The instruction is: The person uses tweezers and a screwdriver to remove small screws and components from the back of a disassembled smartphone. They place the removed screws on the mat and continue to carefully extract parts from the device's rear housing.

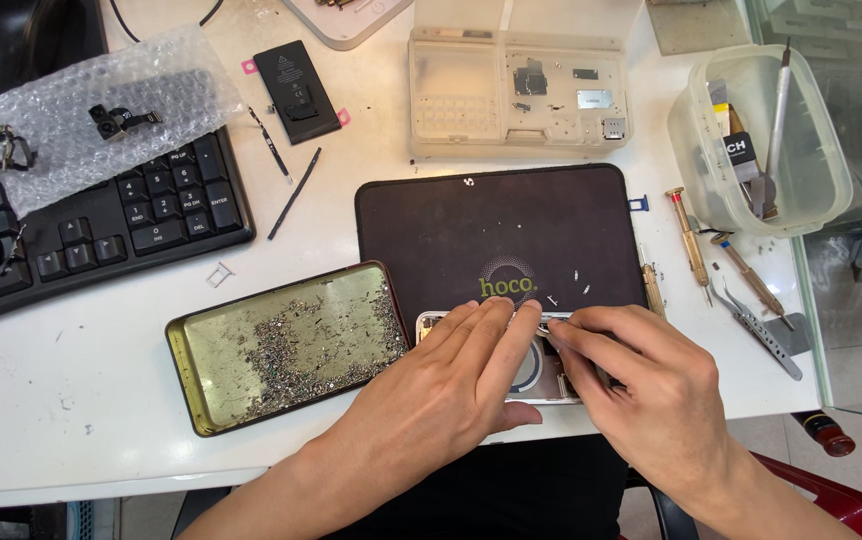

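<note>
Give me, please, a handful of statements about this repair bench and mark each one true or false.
1. Both hands rest on the opened phone housing at the near edge of the dark work mat. True: the left hand lies across it and the right hand works at its upper edge.
2. The metal tray left of the mat holds folded cloths. False: it holds a scatter of tiny screws and metal bits.
3. A sheet of bubble wrap lies over part of the black keyboard. True.
4. The phone battery lies inside the clear plastic tub. False: it lies on the white table beside the keyboard; the tub holds tools.
</note>
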